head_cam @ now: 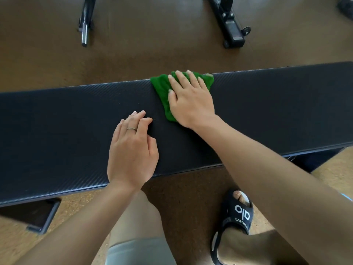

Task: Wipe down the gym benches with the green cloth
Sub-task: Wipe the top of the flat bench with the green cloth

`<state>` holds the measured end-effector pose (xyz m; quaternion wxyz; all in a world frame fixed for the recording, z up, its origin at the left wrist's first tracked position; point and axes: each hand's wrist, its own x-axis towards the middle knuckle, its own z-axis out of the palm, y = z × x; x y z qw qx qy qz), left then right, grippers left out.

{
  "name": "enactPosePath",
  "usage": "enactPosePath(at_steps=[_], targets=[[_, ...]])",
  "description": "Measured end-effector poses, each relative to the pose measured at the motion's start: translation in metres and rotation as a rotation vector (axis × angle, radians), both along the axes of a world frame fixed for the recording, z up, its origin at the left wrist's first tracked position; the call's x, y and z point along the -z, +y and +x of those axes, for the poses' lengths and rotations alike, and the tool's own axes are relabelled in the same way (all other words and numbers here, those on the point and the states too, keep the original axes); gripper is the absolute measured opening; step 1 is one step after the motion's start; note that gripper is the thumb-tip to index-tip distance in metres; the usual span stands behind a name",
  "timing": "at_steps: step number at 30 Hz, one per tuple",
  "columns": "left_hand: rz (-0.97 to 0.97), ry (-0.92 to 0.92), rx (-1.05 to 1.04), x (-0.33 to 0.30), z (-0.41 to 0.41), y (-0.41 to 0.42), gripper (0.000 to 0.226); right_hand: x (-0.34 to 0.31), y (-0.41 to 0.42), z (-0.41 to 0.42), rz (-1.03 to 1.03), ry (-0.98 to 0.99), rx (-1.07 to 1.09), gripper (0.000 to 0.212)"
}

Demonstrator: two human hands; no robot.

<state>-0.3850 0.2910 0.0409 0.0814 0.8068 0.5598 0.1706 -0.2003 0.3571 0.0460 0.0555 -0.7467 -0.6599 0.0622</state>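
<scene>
A long black padded gym bench point(57, 134) runs across the view from left to right. The green cloth point(162, 88) lies on the bench near its far edge, a little right of centre. My right hand point(189, 100) presses flat on the cloth with straight, spread fingers that cover most of it. My left hand point(131, 150) rests on the bare bench pad to the left of the cloth, fingers loosely bent, a ring on one finger, holding nothing.
Beyond the bench, on the brown floor, stand a black frame with a chrome peg point(84, 33) and a black equipment base with a small wheel point(232, 31). My foot in a black slide sandal point(236, 213) stands close under the bench's near edge.
</scene>
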Motion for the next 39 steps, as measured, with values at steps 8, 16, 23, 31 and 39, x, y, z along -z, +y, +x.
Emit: enactPosePath(at_steps=[8, 16, 23, 31, 39], targets=[[0.007, -0.012, -0.012, 0.0, 0.0, -0.003, 0.039, 0.0, -0.084, -0.033, 0.08, 0.014, -0.108, 0.058], [0.008, 0.001, -0.015, 0.001, 0.0, -0.001, 0.038, 0.001, 0.008, -0.02, 0.039, 0.023, -0.143, 0.057], [0.004, -0.03, -0.017, 0.001, -0.001, -0.002, 0.042, 0.003, 0.017, 0.103, 0.101, -0.043, 0.187, 0.067], [0.012, -0.015, -0.016, 0.0, 0.001, -0.002, 0.042, -0.002, -0.001, 0.009, 0.033, 0.018, 0.213, 0.059], [-0.01, -0.056, -0.018, 0.0, -0.002, -0.003, 0.04, -0.002, -0.039, 0.064, 0.068, -0.003, 0.119, 0.061]])
